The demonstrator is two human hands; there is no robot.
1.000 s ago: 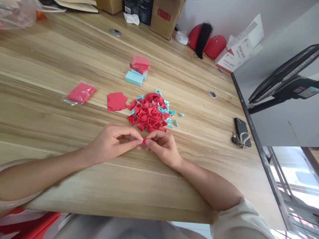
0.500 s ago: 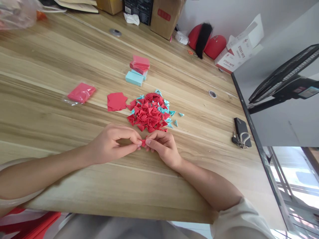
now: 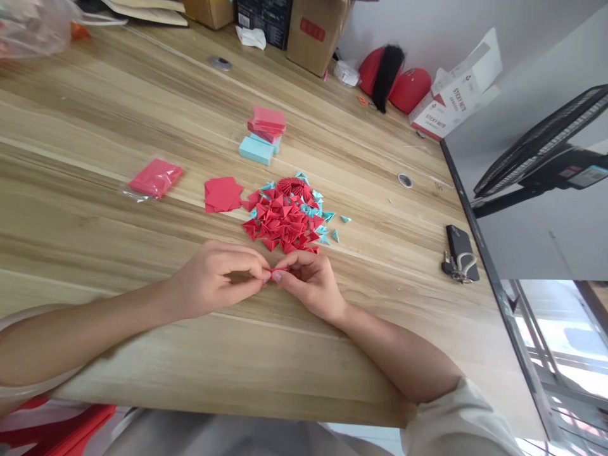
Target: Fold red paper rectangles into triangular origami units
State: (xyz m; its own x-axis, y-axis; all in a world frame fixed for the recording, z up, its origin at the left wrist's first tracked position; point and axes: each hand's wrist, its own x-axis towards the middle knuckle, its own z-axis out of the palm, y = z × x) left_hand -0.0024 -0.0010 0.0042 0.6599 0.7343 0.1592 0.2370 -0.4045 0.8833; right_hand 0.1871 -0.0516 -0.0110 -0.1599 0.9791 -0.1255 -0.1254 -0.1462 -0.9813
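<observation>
Between my fingertips is a small red paper piece (image 3: 272,274), mostly covered by the fingers. My left hand (image 3: 228,275) pinches its left end and my right hand (image 3: 308,282) pinches the right one. Just beyond the hands lies a heap of folded red paper triangles (image 3: 285,221), with light blue triangles (image 3: 327,216) along its edges. A ring of red folded pieces (image 3: 292,185) rests at the back of the heap. Flat red paper sheets (image 3: 222,194) lie left of it.
Red paper packs (image 3: 268,120) and a light blue pack (image 3: 256,149) lie behind the heap. A wrapped red pack (image 3: 156,177) is at left. Keys (image 3: 458,269) lie on a black case (image 3: 460,242) at right, near the fan (image 3: 546,145). Cardboard boxes (image 3: 316,35) stand at the back.
The small red piece has turned between my fingers and shows less of its surface. My right fingers have shifted slightly left, and the other things have stayed in place.
</observation>
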